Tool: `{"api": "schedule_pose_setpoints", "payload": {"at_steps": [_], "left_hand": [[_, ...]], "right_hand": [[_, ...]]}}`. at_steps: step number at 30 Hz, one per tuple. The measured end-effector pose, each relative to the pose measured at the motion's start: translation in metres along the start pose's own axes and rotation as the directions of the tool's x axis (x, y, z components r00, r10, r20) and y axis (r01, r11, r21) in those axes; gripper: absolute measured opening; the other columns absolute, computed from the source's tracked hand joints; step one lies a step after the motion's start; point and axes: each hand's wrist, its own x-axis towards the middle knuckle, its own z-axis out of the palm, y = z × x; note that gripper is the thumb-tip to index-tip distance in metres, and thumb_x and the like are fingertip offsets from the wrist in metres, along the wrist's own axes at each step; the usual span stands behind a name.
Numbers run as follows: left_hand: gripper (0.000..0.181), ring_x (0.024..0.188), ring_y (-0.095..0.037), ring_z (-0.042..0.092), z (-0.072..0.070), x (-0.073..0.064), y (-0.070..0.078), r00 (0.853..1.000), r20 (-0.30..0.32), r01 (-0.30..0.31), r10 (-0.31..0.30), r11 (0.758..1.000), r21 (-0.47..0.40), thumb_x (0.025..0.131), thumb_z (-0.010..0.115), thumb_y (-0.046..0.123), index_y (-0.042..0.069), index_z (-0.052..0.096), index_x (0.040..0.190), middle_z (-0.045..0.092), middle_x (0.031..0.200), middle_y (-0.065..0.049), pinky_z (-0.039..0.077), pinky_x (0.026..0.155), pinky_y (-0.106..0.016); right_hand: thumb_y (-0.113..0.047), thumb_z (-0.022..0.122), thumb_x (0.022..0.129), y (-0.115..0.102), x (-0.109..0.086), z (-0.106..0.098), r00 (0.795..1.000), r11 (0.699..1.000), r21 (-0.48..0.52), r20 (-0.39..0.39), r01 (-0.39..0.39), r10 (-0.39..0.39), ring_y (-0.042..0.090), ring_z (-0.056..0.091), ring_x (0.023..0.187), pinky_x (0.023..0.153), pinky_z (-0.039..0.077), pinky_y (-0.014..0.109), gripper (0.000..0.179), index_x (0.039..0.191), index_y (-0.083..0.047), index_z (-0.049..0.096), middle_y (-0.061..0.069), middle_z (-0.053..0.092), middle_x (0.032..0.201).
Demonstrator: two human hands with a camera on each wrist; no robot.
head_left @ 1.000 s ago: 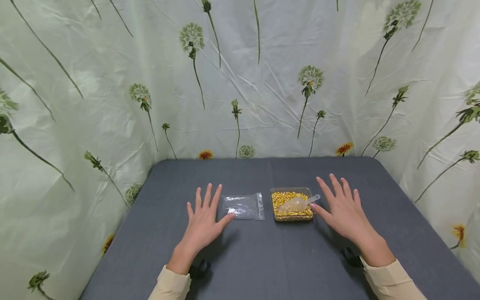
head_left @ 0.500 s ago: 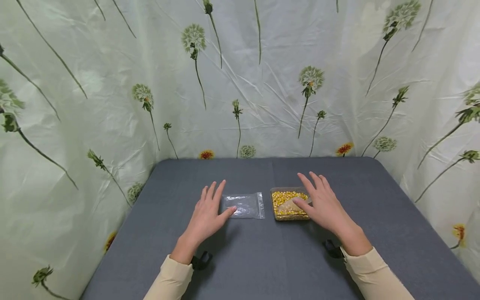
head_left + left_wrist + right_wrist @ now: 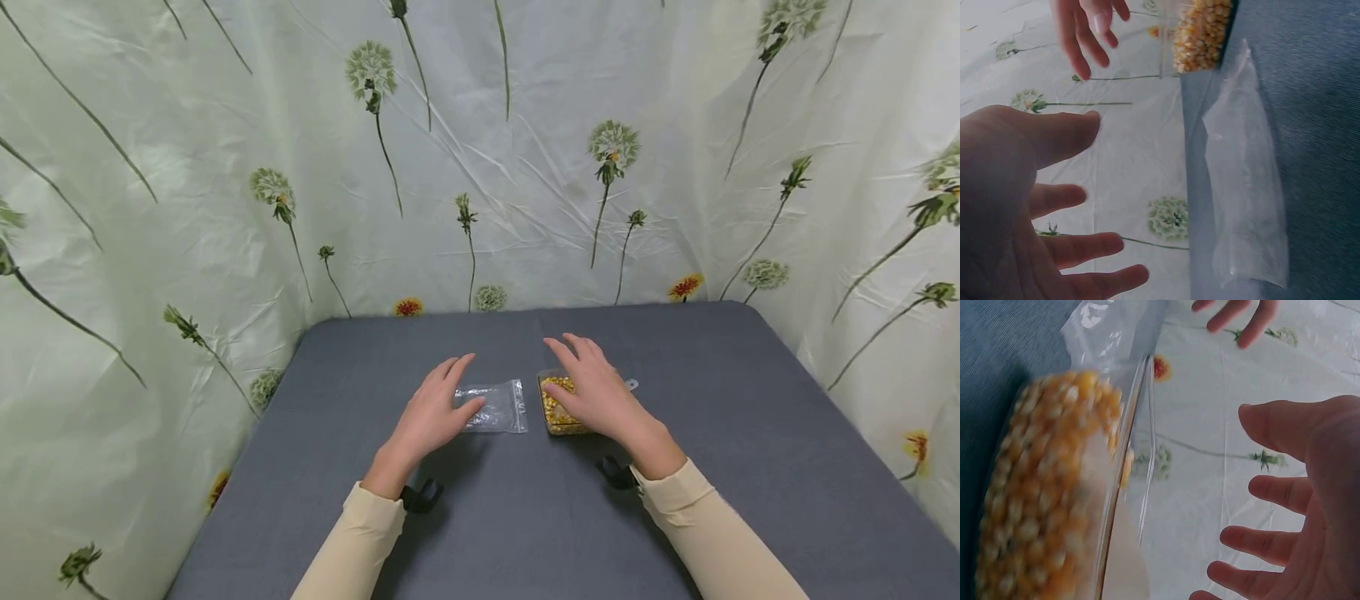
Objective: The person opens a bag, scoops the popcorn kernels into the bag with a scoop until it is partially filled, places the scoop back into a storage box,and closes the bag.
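Note:
A clear zip bag (image 3: pixel 495 407) lies flat on the table, its zip edge toward the right. My left hand (image 3: pixel 431 417) hovers over the bag's left end, fingers spread and holding nothing. To the right stands a clear container (image 3: pixel 1110 550) of yellow corn kernels (image 3: pixel 557 417). A translucent scoop (image 3: pixel 1100 481) rests in the corn; in the head view only its handle tip (image 3: pixel 632 384) shows past my hand. Above the container is my right hand (image 3: pixel 600 396), with thumb and fingers apart and nothing in them. It hides much of the corn and scoop.
A grey cloth covers the table (image 3: pixel 525 525). Behind it and along both sides hangs a pale curtain (image 3: pixel 525 167) printed with dandelions. A black strap (image 3: pixel 423 497) sits at my left wrist, another strap (image 3: pixel 617 472) at my right.
My right hand has moved left, from beside the container to over it, covering the scoop. My left hand has shifted right over the bag. The bag and container stay in place.

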Motion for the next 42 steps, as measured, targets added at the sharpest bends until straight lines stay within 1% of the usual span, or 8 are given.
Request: {"api": "schedule_pose_setpoints", "payload": {"at_steps": [4,8,12,16,27,30,36,42], "left_hand": [[0.065,0.136,-0.034,0.046,0.001,0.011,0.004,0.999,0.052,0.011,-0.012,1.0,0.018,0.095,0.071,0.037,0.019,0.045,0.152,0.047,0.15,-0.011,0.04,0.103,-0.057],[0.059,0.133,-0.035,0.049,0.008,0.019,0.004,0.994,0.106,0.009,-0.013,0.999,0.036,0.094,0.073,0.036,0.013,0.055,0.145,0.053,0.145,-0.011,0.04,0.102,-0.058],[0.06,0.132,-0.037,0.048,0.018,0.02,0.001,0.99,0.141,0.02,-0.026,0.999,0.045,0.091,0.076,0.036,0.011,0.057,0.143,0.055,0.143,-0.011,0.04,0.103,-0.058],[0.06,0.129,-0.036,0.05,0.024,0.019,-0.004,0.987,0.159,0.015,-0.03,0.996,0.092,0.089,0.079,0.036,0.012,0.059,0.14,0.057,0.141,-0.01,0.041,0.103,-0.054],[0.059,0.126,-0.036,0.053,0.027,0.024,-0.008,0.989,0.147,-0.023,0.005,0.992,0.126,0.086,0.082,0.034,0.013,0.062,0.137,0.059,0.138,-0.01,0.044,0.1,-0.053],[0.057,0.123,-0.035,0.055,0.029,0.024,-0.01,0.992,0.129,-0.021,0.002,0.989,0.147,0.085,0.083,0.035,0.014,0.064,0.134,0.061,0.135,-0.009,0.045,0.098,-0.054],[0.061,0.12,-0.034,0.056,0.037,0.024,-0.013,0.991,0.133,-0.012,-0.013,0.982,0.188,0.084,0.084,0.037,0.013,0.063,0.136,0.061,0.134,-0.01,0.047,0.093,-0.054],[0.048,0.1,-0.029,0.06,0.043,0.025,-0.014,0.996,0.088,-0.043,0.02,0.964,0.261,0.081,0.087,0.031,0.01,0.071,0.122,0.067,0.111,-0.008,0.053,0.08,-0.046]], "right_hand": [[-0.035,0.067,0.099,-0.008,0.01,0.003,1.0,1.0,0.004,0.016,0.006,-0.006,0.039,0.025,0.146,0.104,0.035,0.064,0.065,0.155,-0.018,0.039,0.019,0.032,0.157],[-0.033,0.066,0.099,-0.012,0.014,0.008,1.0,1.0,0.022,0.024,0.007,-0.008,0.039,0.028,0.145,0.105,0.035,0.062,0.061,0.153,-0.017,0.043,0.018,0.035,0.156],[-0.031,0.067,0.099,-0.014,0.015,0.015,0.999,0.998,0.053,0.036,0.02,-0.022,0.038,0.033,0.142,0.105,0.036,0.061,0.058,0.151,-0.018,0.046,0.018,0.039,0.153],[-0.029,0.068,0.098,-0.014,0.016,0.02,0.999,0.996,0.086,0.03,0.032,-0.035,0.038,0.039,0.138,0.104,0.038,0.061,0.056,0.149,-0.018,0.048,0.017,0.044,0.149],[-0.025,0.068,0.098,-0.004,0.019,0.02,0.999,0.994,0.1,-0.027,0.046,-0.043,0.036,0.05,0.127,0.098,0.043,0.058,0.049,0.144,-0.016,0.053,0.013,0.053,0.139],[-0.026,0.066,0.1,-0.002,0.021,0.02,0.999,0.994,0.099,-0.023,0.039,-0.037,0.035,0.051,0.126,0.097,0.043,0.058,0.047,0.144,-0.016,0.054,0.011,0.055,0.138],[-0.028,0.064,0.101,-0.006,0.022,0.024,1.0,0.994,0.111,0.011,0.013,-0.014,0.034,0.052,0.125,0.096,0.044,0.057,0.045,0.143,-0.017,0.056,0.009,0.057,0.136],[-0.026,0.066,0.099,-0.007,0.021,0.029,0.999,0.994,0.101,-0.003,0.032,-0.032,0.033,0.055,0.12,0.093,0.046,0.055,0.042,0.14,-0.016,0.059,0.01,0.06,0.132]]}}
